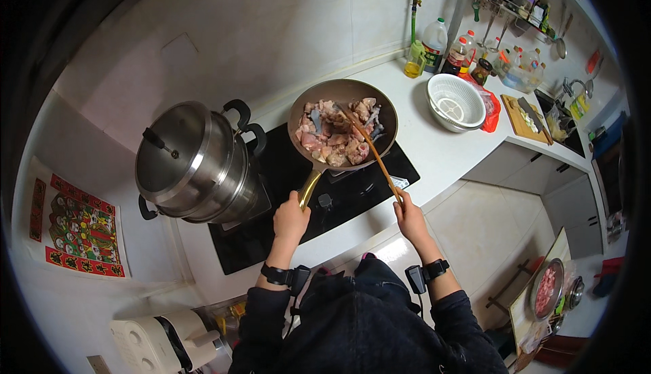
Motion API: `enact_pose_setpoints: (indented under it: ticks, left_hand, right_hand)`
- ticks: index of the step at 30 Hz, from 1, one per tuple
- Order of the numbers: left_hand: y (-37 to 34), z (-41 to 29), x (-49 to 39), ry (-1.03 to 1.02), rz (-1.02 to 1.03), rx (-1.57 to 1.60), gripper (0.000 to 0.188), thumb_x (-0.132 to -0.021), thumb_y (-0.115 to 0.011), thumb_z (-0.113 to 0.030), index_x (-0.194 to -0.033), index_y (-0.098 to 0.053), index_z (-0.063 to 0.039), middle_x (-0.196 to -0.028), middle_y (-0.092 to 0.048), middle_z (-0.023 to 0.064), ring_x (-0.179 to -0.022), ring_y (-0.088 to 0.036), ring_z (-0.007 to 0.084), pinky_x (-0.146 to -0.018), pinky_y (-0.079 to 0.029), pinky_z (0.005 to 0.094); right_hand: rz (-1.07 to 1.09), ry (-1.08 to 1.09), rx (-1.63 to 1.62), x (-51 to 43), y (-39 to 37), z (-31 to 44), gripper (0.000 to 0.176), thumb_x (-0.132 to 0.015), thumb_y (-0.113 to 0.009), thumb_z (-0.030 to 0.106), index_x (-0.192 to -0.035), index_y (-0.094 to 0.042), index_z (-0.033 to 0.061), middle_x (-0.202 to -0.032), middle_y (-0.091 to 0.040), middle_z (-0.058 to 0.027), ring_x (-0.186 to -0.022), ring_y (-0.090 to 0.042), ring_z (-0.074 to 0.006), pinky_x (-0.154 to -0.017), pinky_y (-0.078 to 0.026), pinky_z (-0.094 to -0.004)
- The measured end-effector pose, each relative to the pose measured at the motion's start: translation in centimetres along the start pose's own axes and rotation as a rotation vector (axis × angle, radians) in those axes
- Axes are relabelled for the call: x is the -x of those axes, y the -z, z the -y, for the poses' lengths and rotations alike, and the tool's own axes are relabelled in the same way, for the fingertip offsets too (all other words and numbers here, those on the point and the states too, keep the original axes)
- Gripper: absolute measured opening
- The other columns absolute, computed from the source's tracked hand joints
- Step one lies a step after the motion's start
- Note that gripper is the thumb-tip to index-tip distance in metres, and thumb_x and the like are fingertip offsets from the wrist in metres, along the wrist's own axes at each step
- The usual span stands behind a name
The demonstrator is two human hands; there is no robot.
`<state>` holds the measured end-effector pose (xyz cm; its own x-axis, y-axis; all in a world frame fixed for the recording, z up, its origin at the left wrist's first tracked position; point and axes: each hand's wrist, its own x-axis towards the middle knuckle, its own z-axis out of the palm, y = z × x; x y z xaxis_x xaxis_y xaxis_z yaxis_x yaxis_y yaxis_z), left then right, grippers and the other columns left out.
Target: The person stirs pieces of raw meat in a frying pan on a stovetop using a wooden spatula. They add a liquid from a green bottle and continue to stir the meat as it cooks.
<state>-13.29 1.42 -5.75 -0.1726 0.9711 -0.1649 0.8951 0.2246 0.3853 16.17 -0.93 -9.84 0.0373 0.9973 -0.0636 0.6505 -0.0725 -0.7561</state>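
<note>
My left hand (291, 217) grips the gold-coloured handle (308, 191) of a frying pan (344, 86), which sits on the black glass cooktop (325, 206). Pieces of raw-looking meat (338, 155), some with dark greyish skin, lie spread over the pan's base. In my right hand (411, 220) is the lower end of a long wooden spatula or spoon (379, 158). Its far end reaches into the meat, which partly hides the tip.
A lidded steel steamer pot (218, 170) stands left of the pan. On the white counter (407, 104) are a white colander (455, 102), several bottles (435, 43), and a cutting board (511, 119) with a knife (529, 112). A bowl of meat (546, 290) sits on a side table at right.
</note>
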Motion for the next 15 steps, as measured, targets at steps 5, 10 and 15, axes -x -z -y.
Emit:
enact_pose_setpoints:
  ticks: [5,10,15]
  left_hand:
    - [0.7,1.1,-0.9,-0.026,-0.037,-0.002,0.025,-0.080,-0.062,-0.017,-0.100,-0.052,-0.006,-0.082,-0.066,0.0191,-0.081,-0.064,0.0395,-0.071,-0.052,0.0479]
    - [0.5,0.8,-1.2,0.003,-0.042,-0.012,0.026,-0.079,-0.063,-0.016,-0.100,-0.053,-0.006,-0.083,-0.066,0.0193,-0.081,-0.064,0.0395,-0.072,-0.051,0.0480]
    - [0.9,0.7,-1.3,0.021,-0.009,-0.017,0.027,-0.078,-0.063,-0.017,-0.100,-0.053,-0.005,-0.086,-0.066,0.0206,-0.084,-0.064,0.0399,-0.073,-0.051,0.0481]
  right_hand:
    - [0.022,0.014,-0.031,0.3,-0.9,-0.1,0.039,-0.094,-0.052,0.016,-0.131,-0.040,0.0117,-0.102,-0.063,-0.0239,-0.093,-0.062,-0.0414,-0.078,-0.051,-0.0436]
    - [0.007,0.031,-0.049,0.3,-1.2,-0.6,0.040,-0.093,-0.052,0.017,-0.132,-0.040,0.0128,-0.096,-0.064,-0.0249,-0.088,-0.062,-0.0424,-0.074,-0.050,-0.0451]
    - [-0.003,0.042,-0.067,0.3,-1.2,-0.7,0.041,-0.093,-0.052,0.017,-0.132,-0.040,0.0135,-0.088,-0.063,-0.0252,-0.083,-0.062,-0.0429,-0.070,-0.049,-0.0460]
